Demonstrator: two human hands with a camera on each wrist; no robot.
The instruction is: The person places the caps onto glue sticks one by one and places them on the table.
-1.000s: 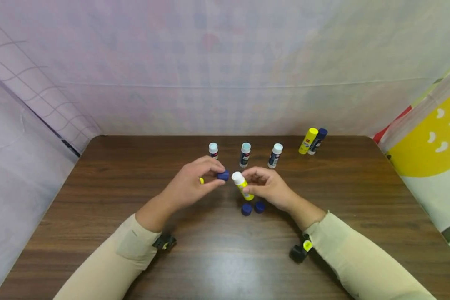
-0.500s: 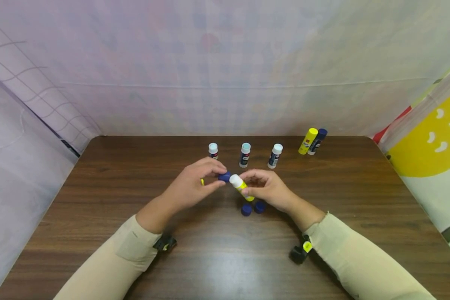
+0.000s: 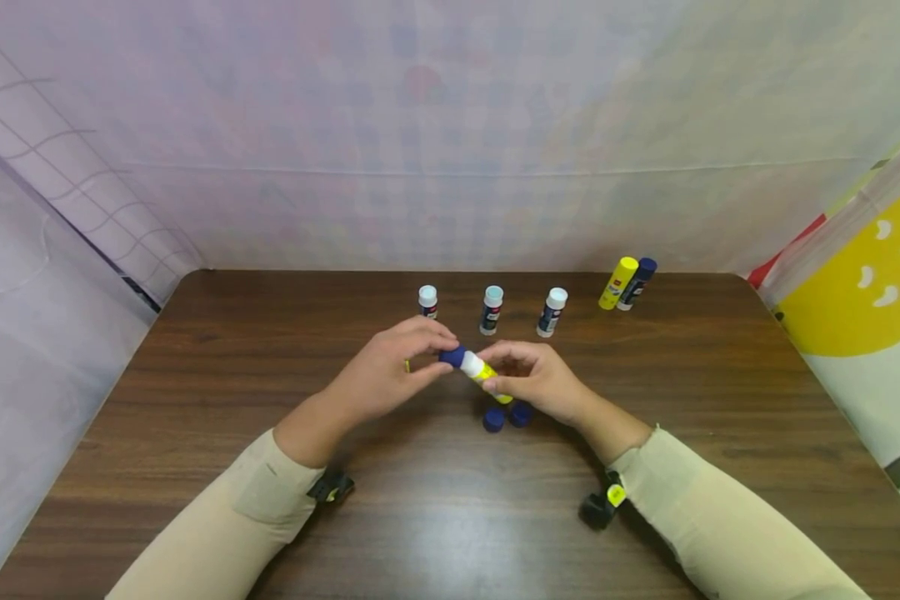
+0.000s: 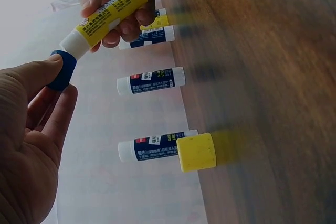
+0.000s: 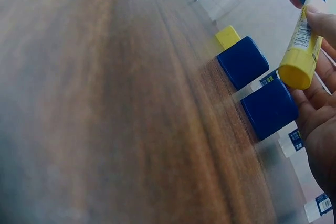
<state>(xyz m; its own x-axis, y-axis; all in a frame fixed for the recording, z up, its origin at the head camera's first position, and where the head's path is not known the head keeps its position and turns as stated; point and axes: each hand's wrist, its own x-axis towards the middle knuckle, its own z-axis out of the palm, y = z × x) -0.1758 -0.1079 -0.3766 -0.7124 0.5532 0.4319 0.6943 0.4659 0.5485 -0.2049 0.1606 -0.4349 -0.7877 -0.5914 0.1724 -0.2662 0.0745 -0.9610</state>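
Between finger and thumb my left hand point(image 3: 378, 371) pinches a dark blue cap point(image 3: 452, 357). My right hand point(image 3: 534, 377) grips a yellow glue stick point(image 3: 489, 379) by its body, tilted with its white end up and to the left. The blue cap sits over the tip of that white end, and part of the white collar still shows in the left wrist view. Below the right hand, two more blue caps point(image 3: 493, 420) stand on the table. A yellow cap point(image 4: 197, 152) stands on the table too, mostly hidden behind the left hand in the head view.
Three uncapped navy glue sticks point(image 3: 491, 311) stand in a row beyond the hands. At the back right, a yellow-capped glue stick point(image 3: 618, 283) stands beside a navy one point(image 3: 637, 284). The brown wooden table point(image 3: 450, 517) ends at a pale curtain point(image 3: 450, 150).
The glue stick in the right hand has tilted further left and met the blue cap. Earlier a gap showed between them; now the cap covers the white tip.
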